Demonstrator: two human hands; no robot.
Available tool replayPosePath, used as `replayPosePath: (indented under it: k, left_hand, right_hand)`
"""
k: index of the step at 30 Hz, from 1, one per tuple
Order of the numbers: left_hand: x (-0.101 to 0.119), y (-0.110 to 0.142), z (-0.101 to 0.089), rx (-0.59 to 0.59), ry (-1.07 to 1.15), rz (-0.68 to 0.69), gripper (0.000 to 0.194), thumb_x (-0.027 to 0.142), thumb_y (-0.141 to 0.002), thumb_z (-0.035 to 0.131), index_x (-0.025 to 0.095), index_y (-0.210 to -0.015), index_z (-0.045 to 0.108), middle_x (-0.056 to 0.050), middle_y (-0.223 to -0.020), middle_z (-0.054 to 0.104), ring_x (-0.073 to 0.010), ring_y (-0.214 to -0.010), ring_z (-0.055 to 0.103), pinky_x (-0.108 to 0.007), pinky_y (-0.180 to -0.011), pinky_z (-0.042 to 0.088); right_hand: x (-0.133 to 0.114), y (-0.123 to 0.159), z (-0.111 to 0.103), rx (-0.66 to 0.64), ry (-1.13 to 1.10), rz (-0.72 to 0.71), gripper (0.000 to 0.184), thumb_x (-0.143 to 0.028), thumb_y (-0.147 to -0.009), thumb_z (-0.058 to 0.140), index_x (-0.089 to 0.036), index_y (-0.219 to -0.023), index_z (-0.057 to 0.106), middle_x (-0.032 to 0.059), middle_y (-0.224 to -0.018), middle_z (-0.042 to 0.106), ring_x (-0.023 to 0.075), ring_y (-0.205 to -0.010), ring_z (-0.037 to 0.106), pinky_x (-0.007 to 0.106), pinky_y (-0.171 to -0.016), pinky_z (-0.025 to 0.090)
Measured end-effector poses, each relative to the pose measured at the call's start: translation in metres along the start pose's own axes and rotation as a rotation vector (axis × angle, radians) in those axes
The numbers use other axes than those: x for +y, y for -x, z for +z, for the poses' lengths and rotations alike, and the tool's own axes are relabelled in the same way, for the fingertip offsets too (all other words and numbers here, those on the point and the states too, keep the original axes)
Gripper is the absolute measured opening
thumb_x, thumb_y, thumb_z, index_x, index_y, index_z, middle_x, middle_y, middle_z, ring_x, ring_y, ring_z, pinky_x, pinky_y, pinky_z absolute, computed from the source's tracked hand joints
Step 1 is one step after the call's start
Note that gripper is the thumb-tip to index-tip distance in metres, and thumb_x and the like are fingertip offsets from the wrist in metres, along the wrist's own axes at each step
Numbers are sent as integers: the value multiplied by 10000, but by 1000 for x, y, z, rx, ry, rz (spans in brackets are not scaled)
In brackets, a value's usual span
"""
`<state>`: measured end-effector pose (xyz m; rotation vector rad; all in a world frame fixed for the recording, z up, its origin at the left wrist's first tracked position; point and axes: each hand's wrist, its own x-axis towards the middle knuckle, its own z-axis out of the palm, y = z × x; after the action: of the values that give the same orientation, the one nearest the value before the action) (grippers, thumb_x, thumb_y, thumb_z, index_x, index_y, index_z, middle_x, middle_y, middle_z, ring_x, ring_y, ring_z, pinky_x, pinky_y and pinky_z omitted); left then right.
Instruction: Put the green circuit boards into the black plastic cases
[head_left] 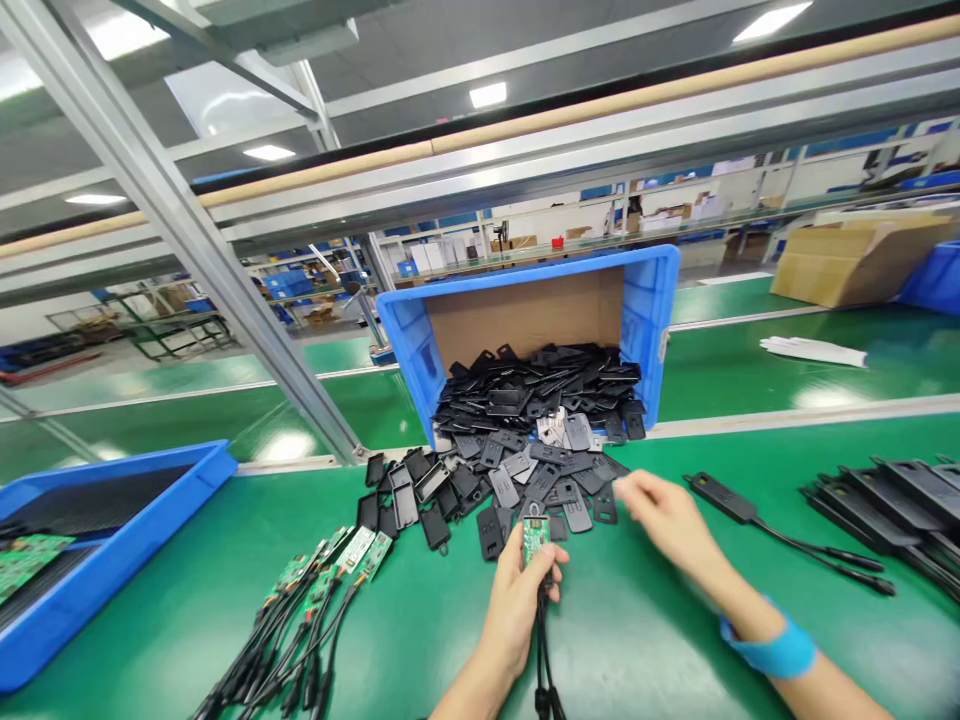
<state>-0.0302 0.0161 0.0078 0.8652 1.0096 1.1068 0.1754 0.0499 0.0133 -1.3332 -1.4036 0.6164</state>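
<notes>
The left hand (517, 585) is holding a green circuit board (536, 537) in a narrow grip, the thumb lying over its lower part and the fingers wrapping behind. The board is standing with its upper end clear, just in front of the loose flat black covers (576, 512), and its black cables (541, 655) are hanging down toward the near edge. The right hand (664, 515) is hovering beside the covers with its fingers curled; blur is hiding the fingertips, so whether they are pinching anything cannot be told.

For steady handling, the left grip would best be bearing on the board's edges and cable end rather than pressing its components, with the cables hanging slack and untwisted. The right hand would do well to be taking one cover at a time, since the covers are overlapping.

Behind them, a blue bin (649, 325) is lying on its side, its mouth facing the person. Cardboard (525, 315) is lining it, and a heap of black plastic parts (540, 385) is filling its lower portion and spilling onto the green bench (442, 630). Open black shells (405, 505) are gathering at the spill's left. Farther left, a blue tray (157, 535) is holding more green boards (30, 560), while cabled boards (352, 552) are lying loose between tray and hand.
</notes>
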Motion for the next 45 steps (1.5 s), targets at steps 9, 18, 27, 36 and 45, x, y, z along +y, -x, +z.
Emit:
replayPosePath:
  k: [9,18,27,36,45]
  left_hand:
    - [-2,3,3,-178,24,-66,622,209,-614,761,136,-1161,474,-40,-816,637,-124,-704,589,-227,-638,466]
    - [-10,1,3,-205,-133,-162,518,413,-684,672,126,-1039,428,-38,-747,638,-123,-513,633,-180,-419,473]
    - [-17,1,0,-240,-414,-20,192,239,-774,527,164,-942,472,-25,-746,670,-54,-340,530,-123,-296,367]
    - [-14,2,1,-246,-514,-7,191,197,-750,505,179,-940,487,12,-685,641,-61,-327,516,-131,-285,367]
    - [-12,2,-1,-275,-562,-50,148,202,-745,491,174,-889,476,27,-629,612,-58,-304,499,-127,-273,379]
  right_hand:
    - [28,13,55,-188,626,-177,424,-292,-752,609,-168,-1150,530,102,-959,589,268,-909,570,386,-777,476]
    - [-14,22,41,-297,207,-402,173,-253,-912,435,-197,-881,596,50,-860,570,161,-787,554,284,-702,468]
    - [-8,30,43,-319,437,-624,242,-249,-943,396,-187,-897,625,50,-835,620,160,-746,530,298,-674,386]
    - [-8,28,37,-351,363,-590,199,-254,-922,451,-191,-857,628,39,-822,632,156,-763,544,295,-707,403]
    - [-9,29,42,-438,576,-676,252,-174,-931,348,-166,-792,559,49,-745,540,173,-705,472,298,-640,393]
